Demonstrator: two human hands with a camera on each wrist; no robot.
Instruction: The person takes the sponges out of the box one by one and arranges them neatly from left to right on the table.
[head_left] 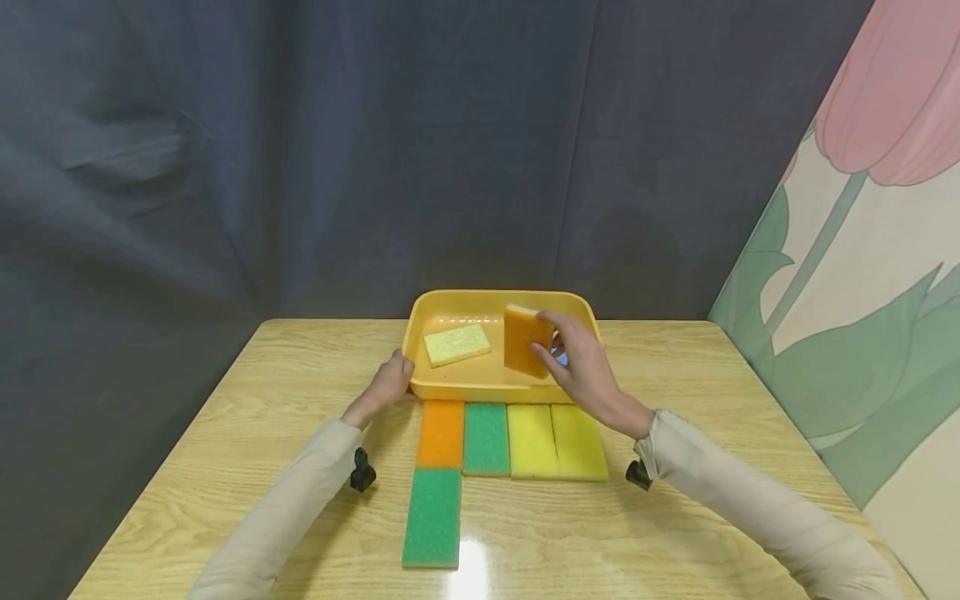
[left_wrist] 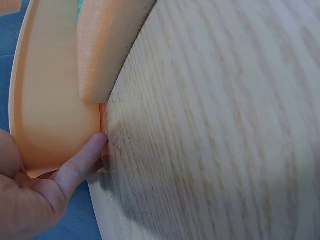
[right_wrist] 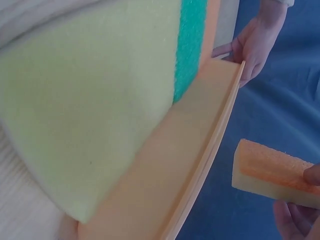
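A yellow plastic basin stands at the back of the table. My left hand grips its left end, fingers against the outer wall in the left wrist view. Above the basin's right half, my right hand pinches an orange-and-yellow sponge between thumb and fingers. That sponge is held upright, clear of the basin rim in the right wrist view. A pale yellow sponge lies inside on the left. Something blue shows partly behind my right fingers; its kind is hidden.
Along the basin's front lie an orange sponge, a green sponge and two yellow ones side by side, the right one outermost. Another green sponge extends toward me from the orange one. A dark curtain hangs behind the table.
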